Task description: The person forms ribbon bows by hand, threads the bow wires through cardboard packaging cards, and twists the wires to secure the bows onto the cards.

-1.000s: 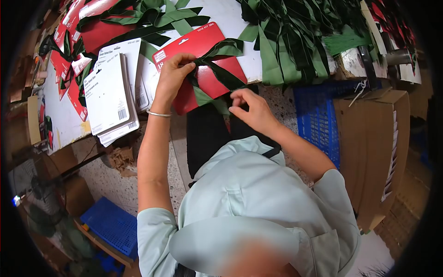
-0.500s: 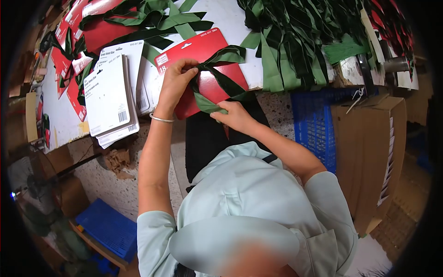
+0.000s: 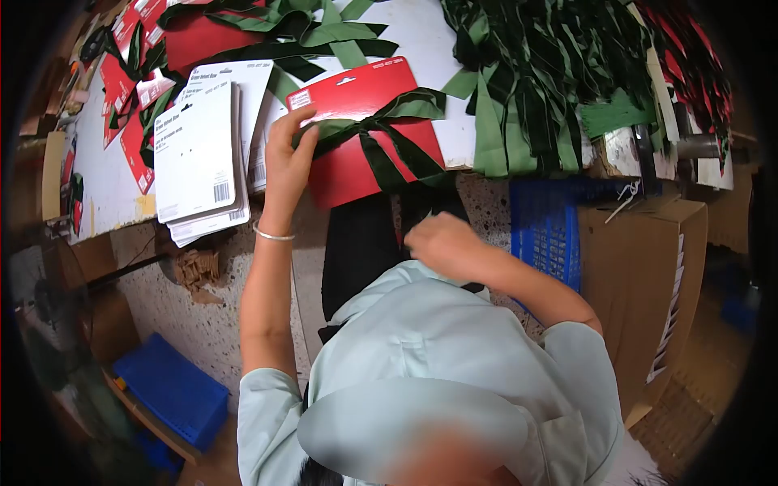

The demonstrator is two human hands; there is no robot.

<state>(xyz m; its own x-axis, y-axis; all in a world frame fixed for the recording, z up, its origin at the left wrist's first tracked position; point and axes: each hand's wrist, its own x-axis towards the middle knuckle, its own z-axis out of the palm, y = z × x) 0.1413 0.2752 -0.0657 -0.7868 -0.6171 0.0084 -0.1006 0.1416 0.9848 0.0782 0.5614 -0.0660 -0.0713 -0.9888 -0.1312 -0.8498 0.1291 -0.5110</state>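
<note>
A red card (image 3: 336, 174) lies at the table's front edge, partly over it, with a green velvet bow (image 3: 366, 125) across its middle. Two dark ribbon tails hang down over the card. My left hand (image 3: 289, 150) is at the card's left side, thumb and finger closed on the bow's left loop. Lower down and to the right, in front of my dark trousers, my right hand (image 3: 444, 243) is closed and off the card. Whatever it may hold is too small to make out.
White printed cards (image 3: 194, 162) are stacked left of the red card. Green ribbons (image 3: 535, 89) heap at the back right; more bows and red cards (image 3: 212, 36) lie back left. A blue crate (image 3: 547, 235) and cardboard box (image 3: 632, 283) stand right, below the table.
My left hand has moved from the knot to the left loop, which now spreads outward. My right hand has let go of the lower ribbon tail and drawn back, down and right.
</note>
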